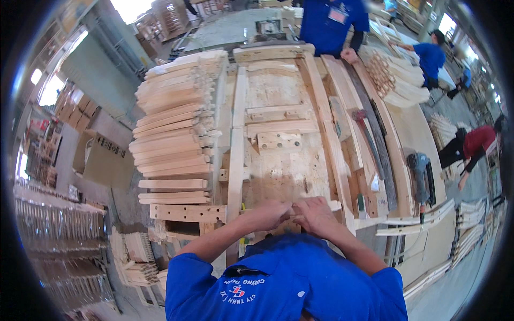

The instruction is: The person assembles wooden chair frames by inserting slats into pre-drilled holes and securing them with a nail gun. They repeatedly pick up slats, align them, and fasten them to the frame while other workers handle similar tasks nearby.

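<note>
My left hand [267,214] and my right hand [315,214] are side by side at the near edge of a wooden assembly bench [284,160]. Both are curled around a thin light wooden strip [334,205] that lies across the bench edge, its end poking out to the right of my right hand. The part of the strip under my fingers is hidden. A long upright wooden rail [235,155] runs away from my left hand. My blue sleeves fill the lower edge.
A tall stack of light wooden slats [174,128] stands left of the bench. A hammer [361,120] and a power tool [420,176] lie to the right. A person in blue [332,24] works at the far end, others at the right.
</note>
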